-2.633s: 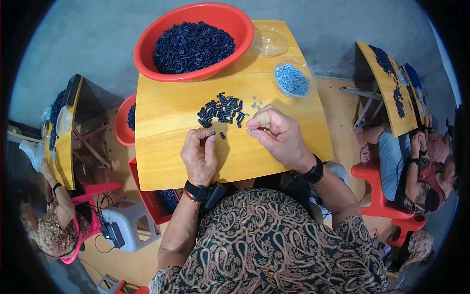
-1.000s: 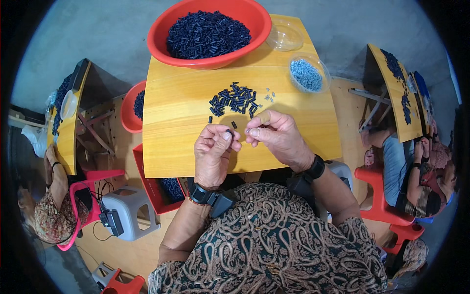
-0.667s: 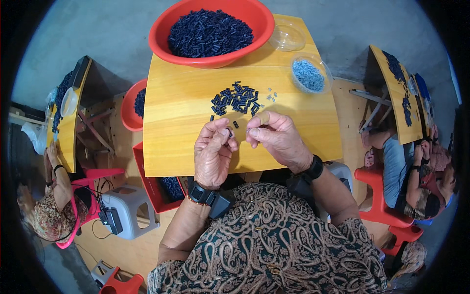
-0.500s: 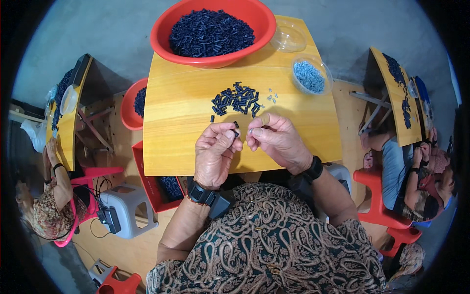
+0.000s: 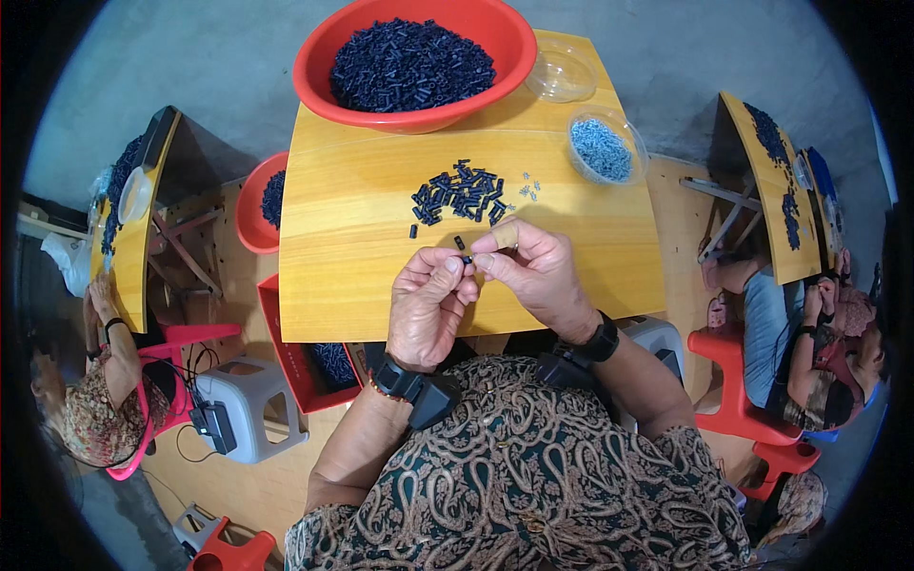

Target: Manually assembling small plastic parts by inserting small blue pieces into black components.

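Note:
Near the front of the yellow table, my left hand [image 5: 426, 303] is closed, thumb and forefinger pinching a small black cylindrical piece [image 5: 466, 259]. My right hand [image 5: 536, 276] is also closed; its thumb and forefinger meet the right end of that piece. Whatever tiny part sits between the right fingertips is mostly covered by them. Just beyond the fingers lies a single black piece [image 5: 459, 243], and another [image 5: 413, 231] rests to its left. Farther off is a loose pile of similar black pieces [image 5: 461, 193], with several tiny pale pieces [image 5: 530, 187] beside it.
A red basin [image 5: 314, 81] heaped with black pieces stands at the table's far edge. At the far right are a clear tub [image 5: 601, 150] of small bluish-grey pieces and a clear lid-like container [image 5: 562, 74]. Other people sit at tables on both sides.
My hands have come together: the right fingertips, which showed a tiny silvery part, now touch the black piece in my left hand. The left hand has shifted slightly right.

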A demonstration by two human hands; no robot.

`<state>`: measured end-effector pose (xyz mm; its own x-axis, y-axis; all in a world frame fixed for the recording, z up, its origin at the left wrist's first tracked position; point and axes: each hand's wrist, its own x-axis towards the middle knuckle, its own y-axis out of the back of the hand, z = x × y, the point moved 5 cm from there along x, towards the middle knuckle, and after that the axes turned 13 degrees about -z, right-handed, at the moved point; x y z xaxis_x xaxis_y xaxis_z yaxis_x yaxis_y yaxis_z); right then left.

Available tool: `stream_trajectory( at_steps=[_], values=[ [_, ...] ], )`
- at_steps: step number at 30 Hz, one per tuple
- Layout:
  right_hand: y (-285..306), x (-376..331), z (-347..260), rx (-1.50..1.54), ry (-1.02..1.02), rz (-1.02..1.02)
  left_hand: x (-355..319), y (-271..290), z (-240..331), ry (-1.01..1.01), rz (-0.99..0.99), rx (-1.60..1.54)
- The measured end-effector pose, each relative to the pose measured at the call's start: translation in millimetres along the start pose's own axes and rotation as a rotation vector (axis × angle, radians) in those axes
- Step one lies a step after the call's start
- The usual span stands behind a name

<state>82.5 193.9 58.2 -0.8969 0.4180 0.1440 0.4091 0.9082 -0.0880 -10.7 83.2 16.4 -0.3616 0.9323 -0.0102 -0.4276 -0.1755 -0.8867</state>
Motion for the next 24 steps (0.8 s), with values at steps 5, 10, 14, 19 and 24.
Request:
stream_trajectory(
  at_steps=[5, 10, 14, 19, 24],
  values=[
    [-0.1, -0.5, -7.2, -0.153, 0.017, 0.007, -0.9, -2.5, -1.0, 0.037, -0.018, 0.031],
    [1.2, 3.6, -27.4, -0.458, 0.099, -0.05, -2.2, -1.6, 0.1, -0.012, -0.021, 0.13],
    [1.1, 7.7, -29.8, -0.409, 0.099, -0.183, -2.2, -3.6, 2.8, -0.075, -0.005, 0.204],
    [1.1, 4.9, -26.0, -0.138, 0.028, -0.131, -0.2, -5.5, 3.5, -0.047, 0.012, 0.116],
    [1.4, 1.4, -16.5, -0.143, -0.112, -0.081, -2.2, 1.7, -0.2, -0.023, 0.029, 0.1]
  ],
)
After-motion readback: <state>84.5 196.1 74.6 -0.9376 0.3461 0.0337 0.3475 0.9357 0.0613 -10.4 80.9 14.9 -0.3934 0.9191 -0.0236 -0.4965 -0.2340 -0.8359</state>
